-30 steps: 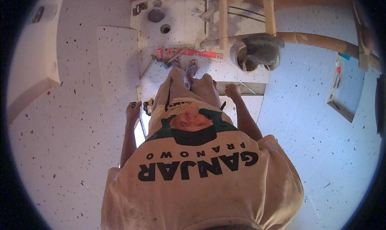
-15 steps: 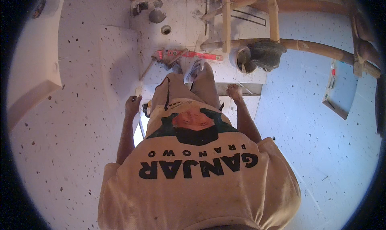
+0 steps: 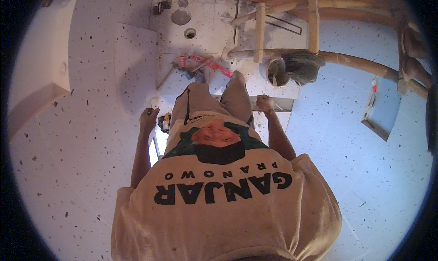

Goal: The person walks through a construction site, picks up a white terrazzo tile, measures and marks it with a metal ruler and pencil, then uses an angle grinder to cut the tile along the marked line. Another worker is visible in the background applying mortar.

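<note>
Fingers of the left hand curl loosely, as do those of the right hand; whether they hold anything I cannot tell. Both hang on the shirt side of the red spirit level, which lies on the floor; a bucket stands right of it, a wooden handle left

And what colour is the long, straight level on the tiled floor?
The level is red, as the head view shows.
</note>
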Demonstrator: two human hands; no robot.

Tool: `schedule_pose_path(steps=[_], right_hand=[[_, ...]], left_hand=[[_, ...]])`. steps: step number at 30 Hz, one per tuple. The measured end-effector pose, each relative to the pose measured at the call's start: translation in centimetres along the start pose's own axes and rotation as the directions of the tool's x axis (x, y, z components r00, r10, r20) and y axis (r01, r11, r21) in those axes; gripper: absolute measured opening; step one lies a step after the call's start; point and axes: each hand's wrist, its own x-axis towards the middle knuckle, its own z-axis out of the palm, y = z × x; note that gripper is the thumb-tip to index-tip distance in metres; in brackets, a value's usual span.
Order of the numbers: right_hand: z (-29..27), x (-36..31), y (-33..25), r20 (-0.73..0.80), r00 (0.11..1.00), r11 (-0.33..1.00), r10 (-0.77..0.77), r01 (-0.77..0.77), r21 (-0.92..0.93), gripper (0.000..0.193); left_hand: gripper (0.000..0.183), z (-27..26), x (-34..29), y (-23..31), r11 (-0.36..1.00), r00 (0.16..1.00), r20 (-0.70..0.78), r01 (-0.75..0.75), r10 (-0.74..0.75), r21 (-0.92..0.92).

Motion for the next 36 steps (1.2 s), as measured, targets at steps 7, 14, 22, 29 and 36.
schedule_pose_path(steps=[7, 14, 22, 29, 36], right_hand=[[-0.5, 2.0, -0.7, 0.084, 0.994, 0.963, 0.071, -0.046, -0.265, 0.024], [-3.8, 9.2, 4.6, 0.272, 0.916, 0.592, -0.296, 0.399, -0.7, 0.019], [-5.5, 13.5, -2.2, 0.454, 0.887, 0.942, -0.087, 0.221, -0.251, 0.004], [-8.3, 15.6, -10.7, 0.544, 0.839, 0.999, 0.022, -0.031, 0.009, 0.007], [-10.1, 21.4, -13.0, 0.542, 0.84, 0.946, -0.029, 0.199, -0.257, 0.009]], left_hand=[[0.059, 0.2, -3.4, 1.1, 0.997, 0.998, -0.005, 0.067, -0.067, -0.035], [0.058, 2.4, -4.0, 2.5, 0.991, 0.998, -0.021, 0.048, -0.051, -0.127], [0.053, 5.7, -7.2, 8.2, 0.97, 0.984, -0.138, 0.074, -0.108, -0.229], [0.062, 12.1, -10.3, 13.2, 0.977, 0.972, -0.177, 0.124, -0.155, -0.175], [0.06, 16.1, -15.5, 17.9, 0.957, 0.947, -0.239, 0.155, -0.215, -0.246]])
